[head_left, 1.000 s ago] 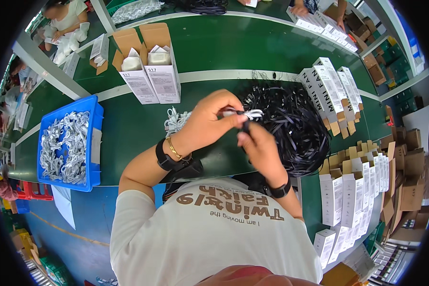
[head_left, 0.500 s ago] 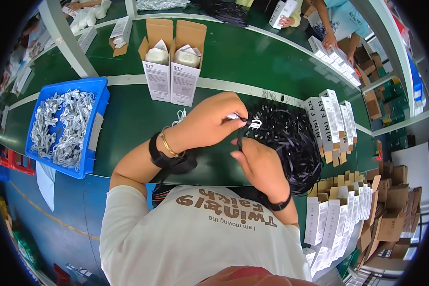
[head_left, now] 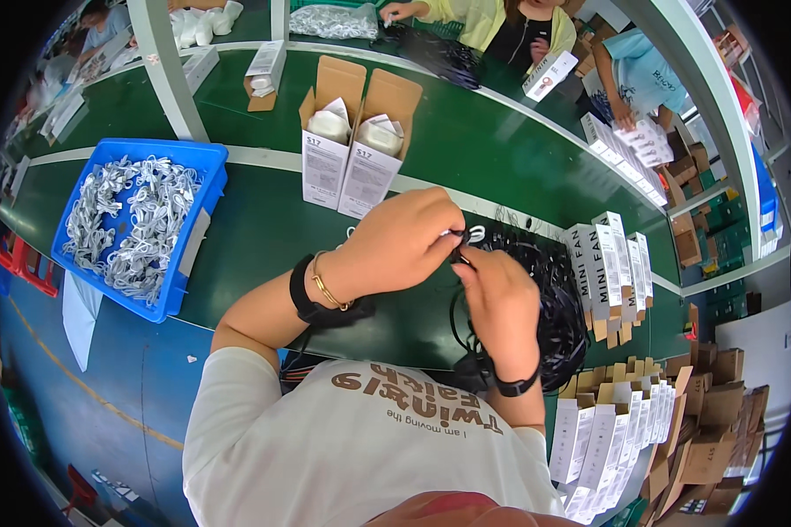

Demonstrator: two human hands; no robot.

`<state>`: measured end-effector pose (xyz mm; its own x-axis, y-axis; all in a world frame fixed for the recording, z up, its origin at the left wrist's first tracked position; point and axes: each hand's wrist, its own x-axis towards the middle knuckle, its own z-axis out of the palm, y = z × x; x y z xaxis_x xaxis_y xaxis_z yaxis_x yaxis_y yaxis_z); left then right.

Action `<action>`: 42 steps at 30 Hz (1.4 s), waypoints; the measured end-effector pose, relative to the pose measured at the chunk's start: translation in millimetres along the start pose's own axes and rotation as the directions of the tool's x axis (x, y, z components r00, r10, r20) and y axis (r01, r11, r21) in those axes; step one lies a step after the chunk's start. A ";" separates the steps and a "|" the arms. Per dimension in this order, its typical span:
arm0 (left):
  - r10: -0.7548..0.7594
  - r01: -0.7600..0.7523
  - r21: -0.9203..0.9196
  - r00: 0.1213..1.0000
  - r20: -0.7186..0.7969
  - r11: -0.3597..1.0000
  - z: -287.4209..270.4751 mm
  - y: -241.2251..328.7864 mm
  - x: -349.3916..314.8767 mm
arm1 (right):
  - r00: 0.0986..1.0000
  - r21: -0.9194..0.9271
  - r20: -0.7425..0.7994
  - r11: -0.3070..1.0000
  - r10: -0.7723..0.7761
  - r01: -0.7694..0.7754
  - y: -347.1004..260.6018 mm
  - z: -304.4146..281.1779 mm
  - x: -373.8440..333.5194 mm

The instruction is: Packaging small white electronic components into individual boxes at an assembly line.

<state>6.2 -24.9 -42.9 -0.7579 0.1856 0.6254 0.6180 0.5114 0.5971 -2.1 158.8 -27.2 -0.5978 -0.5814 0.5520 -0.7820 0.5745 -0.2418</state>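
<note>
White cable [head_left: 476, 234] sits right at your grip — a small loop pokes out beyond your left fingertips, and your fingers hide the rest. Your left hand [head_left: 417, 233] has thumb and fingers pressed together on it; your right hand [head_left: 504, 303], just below and to the right, pinches a black strap [head_left: 453, 318] that hangs in a curve.

Well left of your grip, a blue tray [head_left: 218, 183] holds bundled white cords [head_left: 154, 211] in heaps, with some of its floor showing. Beyond your grip and leftward, two tall cartons [head_left: 325, 169] stand open, each with a pale rounded item [head_left: 380, 138] and folded paper inside.

Right of your grip, a tangle of black straps [head_left: 561, 325] crowds your right hand; past it stand white boxes [head_left: 599, 277], and nearer you, open-topped boxes [head_left: 599, 443]. Across the bench [head_left: 404, 329], a co-worker [head_left: 475, 26] in yellow sleeves faces you.

Your tray looks like smooth plastic, the cartons white cardboard with brown flaps, the straps flat and glossy — like ribbon.
</note>
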 end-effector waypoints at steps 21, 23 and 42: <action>0.083 0.064 0.217 0.793 -0.604 0.974 -56.9 -26.1 10.1 | 0.975 0.526 -0.199 0.829 -0.096 0.189 -12.0 64.2 126.2; 0.028 0.077 0.164 0.832 -0.555 0.983 -66.0 -24.5 6.8 | 0.953 0.148 -0.087 0.943 -0.289 0.299 -1.0 64.6 134.7; -0.005 0.006 -0.031 1.000 0.030 1.000 12.3 -36.4 14.8 | 0.994 0.131 0.105 0.990 0.028 -0.042 43.8 -1.3 41.0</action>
<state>-30.1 -30.4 -61.6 -0.7670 0.2081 0.6069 0.6195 0.4863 0.6162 -60.6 160.9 -14.2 -0.6350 -0.6223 0.4577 -0.7725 0.5180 -0.3674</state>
